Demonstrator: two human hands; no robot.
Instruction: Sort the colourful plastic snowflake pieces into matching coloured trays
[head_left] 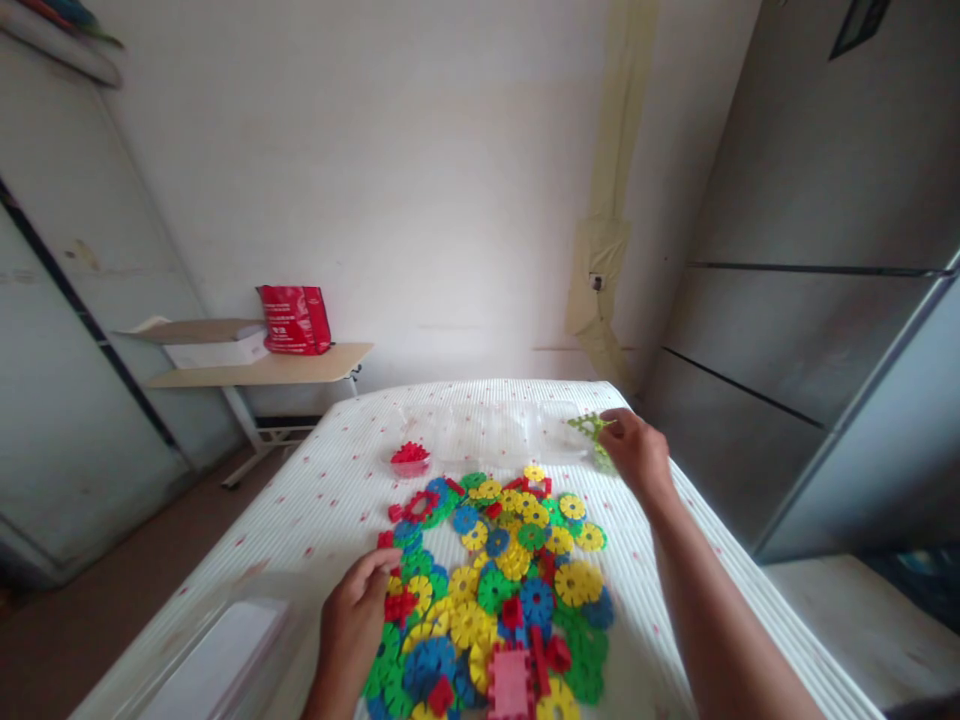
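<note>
A light green triangular lattice piece (589,425) is pinched in my right hand (637,455), over the right end of a clear plastic divided tray (487,440). More light green shows just below it. My left hand (352,610) rests at the left edge of a heap of plastic building pieces, fingers loosely stretched beside a red block (385,541) and yellow discs. I see nothing held in it. The heap mixes yellow notched discs (469,622), green discs (495,590), blue discs (536,600) and red blocks. A pink rectangular piece (511,682) lies at its near edge.
Small red pieces (411,455) fill the tray's left compartment. A clear lid or box with a white pad (217,655) lies at the near left of the white dotted tablecloth (300,530). A side table (315,365) carries a red bag (296,320). A grey fridge (810,300) stands right.
</note>
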